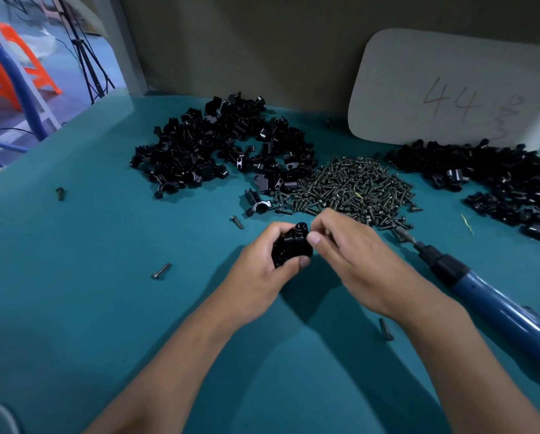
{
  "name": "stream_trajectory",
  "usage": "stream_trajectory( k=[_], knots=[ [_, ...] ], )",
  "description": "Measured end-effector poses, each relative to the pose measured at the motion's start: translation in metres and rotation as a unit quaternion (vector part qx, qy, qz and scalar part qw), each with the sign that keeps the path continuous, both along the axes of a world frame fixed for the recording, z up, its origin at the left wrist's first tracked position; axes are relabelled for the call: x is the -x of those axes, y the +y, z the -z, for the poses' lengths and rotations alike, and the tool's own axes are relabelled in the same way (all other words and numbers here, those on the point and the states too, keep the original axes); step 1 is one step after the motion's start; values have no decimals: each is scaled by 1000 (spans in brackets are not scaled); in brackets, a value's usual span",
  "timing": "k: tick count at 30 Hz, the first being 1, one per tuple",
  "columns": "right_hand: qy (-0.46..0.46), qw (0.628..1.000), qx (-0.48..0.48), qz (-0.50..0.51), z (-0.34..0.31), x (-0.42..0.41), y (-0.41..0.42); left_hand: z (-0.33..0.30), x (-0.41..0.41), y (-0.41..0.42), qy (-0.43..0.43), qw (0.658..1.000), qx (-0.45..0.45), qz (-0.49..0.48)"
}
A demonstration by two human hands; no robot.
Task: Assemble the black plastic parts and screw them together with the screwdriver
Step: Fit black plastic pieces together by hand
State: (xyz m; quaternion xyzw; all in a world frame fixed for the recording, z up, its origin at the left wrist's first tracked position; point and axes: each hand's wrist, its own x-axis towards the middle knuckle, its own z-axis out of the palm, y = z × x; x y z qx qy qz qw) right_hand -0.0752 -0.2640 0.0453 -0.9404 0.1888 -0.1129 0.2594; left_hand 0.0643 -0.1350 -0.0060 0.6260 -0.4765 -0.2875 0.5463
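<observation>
While the left hand curls round a black plastic assembly above the teal table, its thumb pressing the lower edge, the right hand sits just beside it with fingers bent toward the part's top; whether they pinch a screw there is too blurred to tell. Behind the hands lies a heap of screws, flanked by a pile of black parts to the left and a second black pile to the right. A blue screwdriver lies on the table at the right, its bit pointing toward the screw heap. Loose screws lie scattered, one left of the hands, another under the right forearm. Against the back wall leans a pale board with "44" handwritten on it, followed by scrawled marks I cannot read.
</observation>
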Motion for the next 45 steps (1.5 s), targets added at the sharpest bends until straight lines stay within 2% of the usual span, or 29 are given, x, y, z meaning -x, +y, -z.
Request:
stream_trajectory(
  k=[6,10,15,21,26,30,37,45],
  knots=[
    [-17,997,30,71,9,-6,7,1,1,-1,0,1000,0,-4],
    [-26,999,-30,20,7,-3,-2,-1,-2,-2,28,999,9,-18],
    [-2,1000,9,-17,4,-2,-2,0,-1,0,-11,1000,2,-7],
    [10,998,26,51,4,-3,5,0,1,0,-17,1000,-7,-2],
    [-14,999,17,25,1,1,3,1,-1,-2,23,1000,2,-18],
    [-1,1000,10,9,1,-1,3,1,0,0,-1,1000,-5,-7],
    [0,997,32,69,6,-4,6,0,1,-1,-9,1000,-6,-15],
    [-90,991,-91,30,-2,0,-5,3,0,-2,30,999,-12,-37]
  ],
)
